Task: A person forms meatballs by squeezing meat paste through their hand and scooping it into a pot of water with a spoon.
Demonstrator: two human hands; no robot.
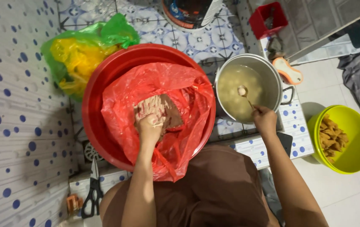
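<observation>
Left hand [149, 126] clenched in paste [163, 111], red bag [180, 84]. Right hand [265, 120] grips spoon [244, 93], ball over pot [272, 69]. Step: dropping ball; next needs steady tip.

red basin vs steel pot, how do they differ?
The red basin is wide, shallow plastic; the steel pot is smaller, deeper metal with a side handle. The basin holds a red plastic bag of paste that the left hand digs into; the pot holds cloudy liquid, with the right hand dipping a spoon. Both are round and open-topped.

red basin [100, 80] | red bag [188, 105] | lime-green bowl [358, 134] | blue-dotted white wall [16, 126]
</observation>
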